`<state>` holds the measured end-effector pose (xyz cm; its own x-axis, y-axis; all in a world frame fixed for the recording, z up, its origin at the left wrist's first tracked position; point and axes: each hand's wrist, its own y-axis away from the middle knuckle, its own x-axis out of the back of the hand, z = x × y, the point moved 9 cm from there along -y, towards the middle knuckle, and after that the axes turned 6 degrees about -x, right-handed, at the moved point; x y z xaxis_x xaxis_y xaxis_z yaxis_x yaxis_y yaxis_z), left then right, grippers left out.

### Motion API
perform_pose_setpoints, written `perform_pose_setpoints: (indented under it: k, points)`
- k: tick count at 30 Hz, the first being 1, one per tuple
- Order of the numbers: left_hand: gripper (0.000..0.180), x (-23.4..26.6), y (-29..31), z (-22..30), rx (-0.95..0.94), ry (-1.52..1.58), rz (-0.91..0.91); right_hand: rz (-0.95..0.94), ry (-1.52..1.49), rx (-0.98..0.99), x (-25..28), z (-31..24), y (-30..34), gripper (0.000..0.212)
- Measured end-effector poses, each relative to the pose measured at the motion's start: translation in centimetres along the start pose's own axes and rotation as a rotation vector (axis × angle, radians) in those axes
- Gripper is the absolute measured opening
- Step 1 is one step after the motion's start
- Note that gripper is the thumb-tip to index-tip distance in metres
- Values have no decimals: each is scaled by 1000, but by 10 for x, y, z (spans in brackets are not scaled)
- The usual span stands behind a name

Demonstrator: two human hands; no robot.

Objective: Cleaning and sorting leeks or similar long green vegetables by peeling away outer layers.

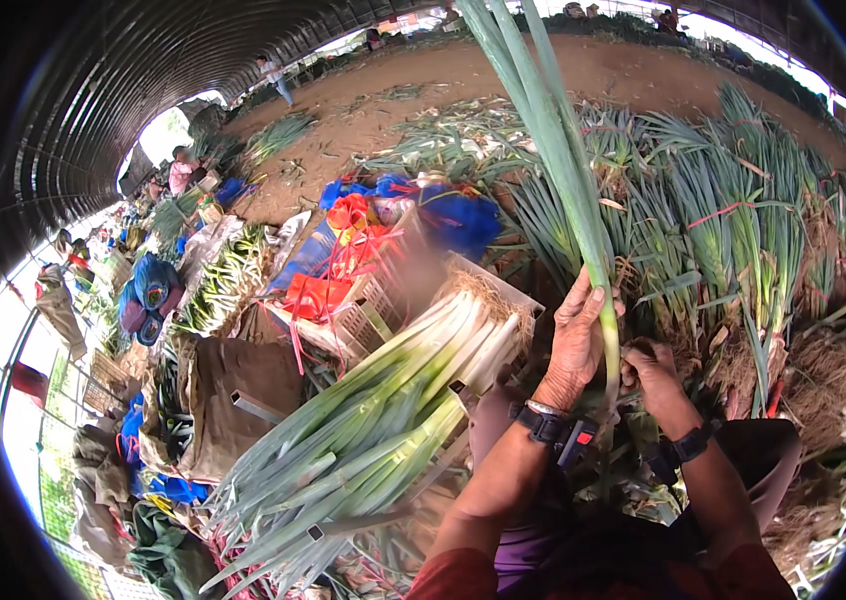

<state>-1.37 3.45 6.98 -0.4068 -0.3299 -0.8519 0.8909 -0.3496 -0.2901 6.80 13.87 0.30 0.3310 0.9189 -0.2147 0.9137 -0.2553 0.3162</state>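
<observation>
A person's two bare hands work at a long green leek [586, 215], to the right of a pale slatted crate [351, 332]. The left hand [575, 335] has its grip closed around the pale lower stem, and the leaves rise steeply, leaning back toward the crate's side. The right hand [651, 375], farther right of the crate, has curled fingers just beside the stem below the left; whether its grip holds anything cannot be told. Both wrists wear black straps.

On the near side of the crate lies a pile of leeks [373, 400], white root ends toward the hands, green leaves fanning down and left. Red plastic [318, 292] lies in and over the crate, and a blue bag [461, 222] sits behind it. Well right of the crate stand leek bundles [733, 220], some tied with red bands. Left of the crate is brown sacking [243, 400]. Far behind it, a person in pink [181, 175] appears small.
</observation>
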Motion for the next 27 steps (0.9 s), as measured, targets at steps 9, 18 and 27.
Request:
perform_pose_setpoints:
  k: [9, 18, 27]
  points:
    - [29, 4, 3, 21, -7, 26, 4, 204, 527, 69, 61, 70, -3, 14]
    - [25, 12, -2, 24, -74, -73, 49, -46, 1046, 515, 28, 14, 12, 25]
    - [34, 25, -1, 17, 35, -19, 164, -342, 903, 501, -28, 39, 69, 45]
